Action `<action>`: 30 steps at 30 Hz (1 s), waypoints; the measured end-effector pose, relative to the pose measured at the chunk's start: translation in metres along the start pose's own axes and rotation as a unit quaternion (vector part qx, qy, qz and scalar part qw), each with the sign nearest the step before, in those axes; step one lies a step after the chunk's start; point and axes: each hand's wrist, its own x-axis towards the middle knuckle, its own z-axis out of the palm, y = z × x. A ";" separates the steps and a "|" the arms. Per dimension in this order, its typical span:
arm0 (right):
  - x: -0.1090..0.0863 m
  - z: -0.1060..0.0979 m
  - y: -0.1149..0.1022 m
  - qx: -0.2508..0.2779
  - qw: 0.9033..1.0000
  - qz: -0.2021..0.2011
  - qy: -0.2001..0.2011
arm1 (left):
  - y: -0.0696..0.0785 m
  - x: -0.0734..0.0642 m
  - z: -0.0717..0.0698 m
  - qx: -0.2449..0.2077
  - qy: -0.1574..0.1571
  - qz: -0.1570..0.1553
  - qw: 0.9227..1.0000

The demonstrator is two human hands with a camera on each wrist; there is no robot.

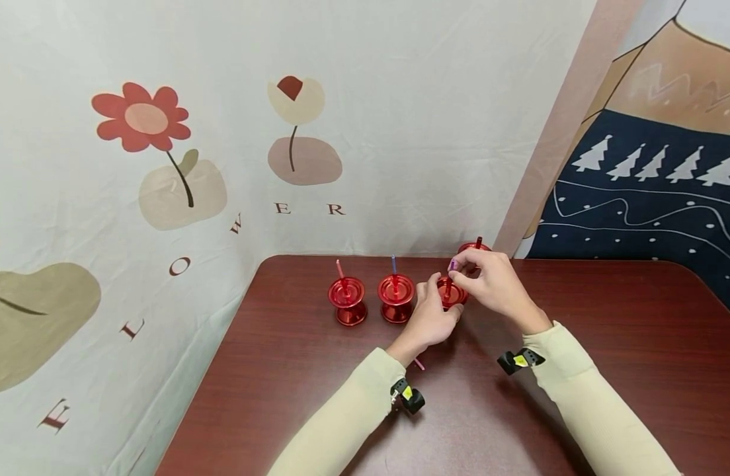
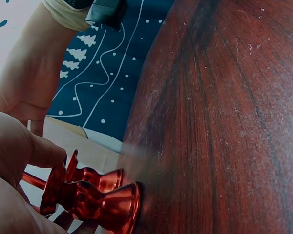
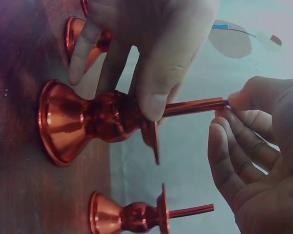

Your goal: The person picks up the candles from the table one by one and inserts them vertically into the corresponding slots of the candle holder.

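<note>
My left hand (image 1: 432, 317) holds a red metallic pedestal holder (image 3: 112, 117) by its dish, with the thumb on the dish beside the central tube. The holder stands upright on the table in the head view. Between thumb and fingers, my right hand (image 1: 492, 281) pinches a thin purple stick (image 1: 452, 266) at the top of that tube. In the right wrist view, only a short bit of the purple stick (image 3: 226, 103) shows between tube and fingertips. My left hand's curled fingers partly hide the holder (image 2: 110, 209) in the left wrist view.
Two similar holders stand left, one with a pink stick (image 1: 339, 268), one with a blue stick (image 1: 394, 264). Another holder (image 3: 136, 217) with a red tube stands behind my right hand. A pinkish stick (image 1: 420, 363) lies on the brown table (image 1: 627, 330), near my left wrist.
</note>
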 end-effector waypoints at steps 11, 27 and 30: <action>-0.020 -0.010 0.023 0.052 0.989 0.110 0.085 | 0.014 -0.011 -0.010 0.002 -0.013 -0.008 1.000; -0.012 -0.012 0.066 0.036 0.977 0.206 0.040 | 0.002 -0.039 -0.026 -0.005 -0.027 0.031 0.999; -0.008 -0.008 0.071 0.031 0.976 0.215 0.011 | 0.000 -0.052 -0.040 0.002 -0.042 0.028 0.999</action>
